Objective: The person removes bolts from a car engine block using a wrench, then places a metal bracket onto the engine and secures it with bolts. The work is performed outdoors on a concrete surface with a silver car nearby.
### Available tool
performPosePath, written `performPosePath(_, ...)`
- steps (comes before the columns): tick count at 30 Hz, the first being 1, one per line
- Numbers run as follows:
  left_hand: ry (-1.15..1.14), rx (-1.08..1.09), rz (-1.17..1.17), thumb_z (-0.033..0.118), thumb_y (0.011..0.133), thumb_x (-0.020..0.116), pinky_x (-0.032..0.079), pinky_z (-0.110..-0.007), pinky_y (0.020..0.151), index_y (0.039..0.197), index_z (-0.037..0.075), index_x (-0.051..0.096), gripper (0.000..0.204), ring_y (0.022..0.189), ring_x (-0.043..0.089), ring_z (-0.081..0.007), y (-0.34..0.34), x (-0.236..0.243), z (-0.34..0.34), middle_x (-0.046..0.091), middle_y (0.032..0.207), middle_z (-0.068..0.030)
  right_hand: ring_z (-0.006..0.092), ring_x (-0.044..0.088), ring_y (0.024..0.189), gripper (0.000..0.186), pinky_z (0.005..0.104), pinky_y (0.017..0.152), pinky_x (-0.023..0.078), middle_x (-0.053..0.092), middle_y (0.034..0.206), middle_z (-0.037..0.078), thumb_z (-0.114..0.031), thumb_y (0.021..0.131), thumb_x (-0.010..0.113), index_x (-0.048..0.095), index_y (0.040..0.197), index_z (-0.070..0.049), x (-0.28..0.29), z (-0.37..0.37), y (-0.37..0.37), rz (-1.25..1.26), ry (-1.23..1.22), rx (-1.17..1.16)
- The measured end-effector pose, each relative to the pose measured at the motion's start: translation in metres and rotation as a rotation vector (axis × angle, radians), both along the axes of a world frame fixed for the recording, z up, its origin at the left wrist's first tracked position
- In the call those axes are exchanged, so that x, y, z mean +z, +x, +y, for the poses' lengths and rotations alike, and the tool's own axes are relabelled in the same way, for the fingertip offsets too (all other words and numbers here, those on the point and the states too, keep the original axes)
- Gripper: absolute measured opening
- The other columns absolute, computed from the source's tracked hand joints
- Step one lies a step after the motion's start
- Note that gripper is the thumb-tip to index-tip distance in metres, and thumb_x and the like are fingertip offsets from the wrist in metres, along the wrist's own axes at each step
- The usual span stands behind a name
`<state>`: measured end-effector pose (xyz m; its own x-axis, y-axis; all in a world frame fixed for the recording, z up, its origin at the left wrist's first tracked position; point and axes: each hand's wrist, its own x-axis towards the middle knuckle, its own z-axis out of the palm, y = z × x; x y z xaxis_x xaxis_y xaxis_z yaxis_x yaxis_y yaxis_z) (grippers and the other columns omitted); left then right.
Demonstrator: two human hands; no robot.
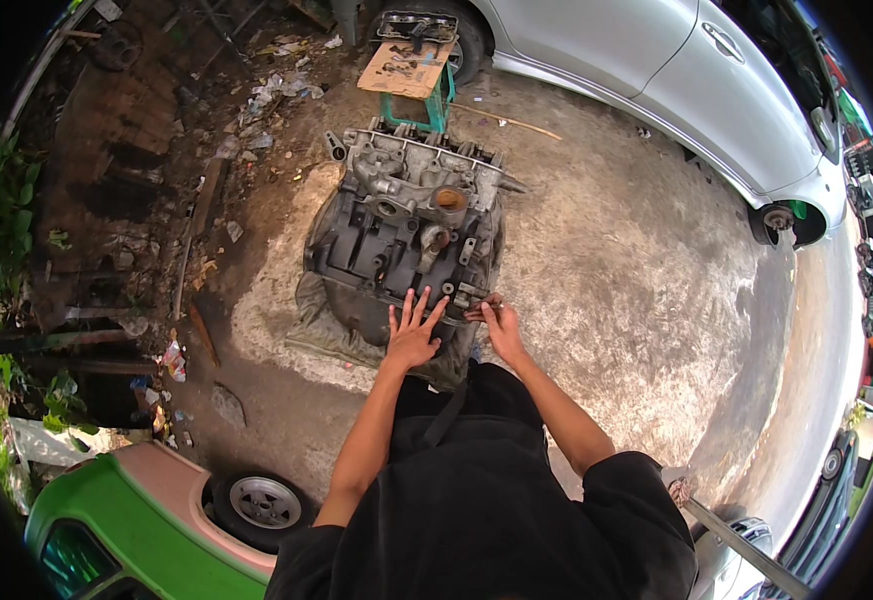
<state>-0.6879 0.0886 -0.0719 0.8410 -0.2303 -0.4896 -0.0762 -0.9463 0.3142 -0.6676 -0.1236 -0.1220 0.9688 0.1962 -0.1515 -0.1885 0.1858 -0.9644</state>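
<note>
A car engine block (356,245), dark on its near side with a bare metal cylinder head (411,160) at its far end, lies on the ground in front of me. My left hand (413,340) rests on its near edge with fingers spread, holding nothing. At the near right corner my right hand (499,328) has its fingers bent together against a small metal bracket (468,296). Whatever is between those fingertips is too small to make out. A round rusty opening (449,199) sits on the engine's upper right part.
A dark cloth (326,325) lies under the engine. Beyond it a green stool (416,110) carries a wooden board (406,68) with small parts. A silver car (606,50) stands at the far right, a green car (71,500) at the near left. Litter (281,90) covers the left ground.
</note>
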Motion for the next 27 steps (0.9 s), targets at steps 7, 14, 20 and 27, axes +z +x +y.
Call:
performPosePath(7,-0.036,-0.004,-0.059,0.029,0.088,0.070,0.003,-0.065,0.118,0.158,0.042,0.010,0.093,0.153,-0.011,-0.0323,-0.003,-0.004,0.002,-0.007,0.168,0.0001,0.0322,0.071,0.071,0.030,0.0419,0.070,0.062,0.066,0.090,0.020,-0.026,0.107,0.045,0.050,0.099,0.002,-0.027,-0.006,0.037,0.348,0.129,-0.160)
performPosePath(14,-0.032,-0.002,-0.034,0.030,0.088,0.070,0.002,-0.066,0.117,0.159,0.041,0.011,0.093,0.153,-0.012,-0.0328,-0.001,-0.003,0.002,-0.007,0.168,0.0001,0.0306,0.069,0.065,0.032,0.0329,0.062,0.063,0.066,0.078,0.020,-0.023,0.106,0.045,0.052,0.095,0.006,-0.054,0.003,0.045,0.900,0.265,-0.446)
performPosePath(20,-0.023,0.008,-0.018,0.028,0.091,0.068,0.003,-0.064,0.119,0.158,0.045,0.009,0.091,0.153,-0.012,-0.0297,-0.001,-0.001,0.001,-0.008,0.168,0.0021,0.0319,0.071,0.073,0.030,0.0384,0.064,0.063,0.064,0.079,0.019,-0.022,0.106,0.044,0.050,0.096,0.005,-0.042,-0.012,0.029,0.740,0.217,-0.598)
performPosePath(27,-0.021,0.004,-0.031,0.029,0.090,0.069,0.003,-0.063,0.119,0.158,0.044,0.009,0.092,0.153,-0.012,-0.0291,-0.001,-0.003,0.001,-0.008,0.168,0.0023,0.0314,0.071,0.083,0.027,0.0403,0.077,0.061,0.064,0.095,0.021,-0.022,0.108,0.042,0.050,0.103,0.003,-0.014,-0.012,-0.001,0.175,0.133,-0.387)
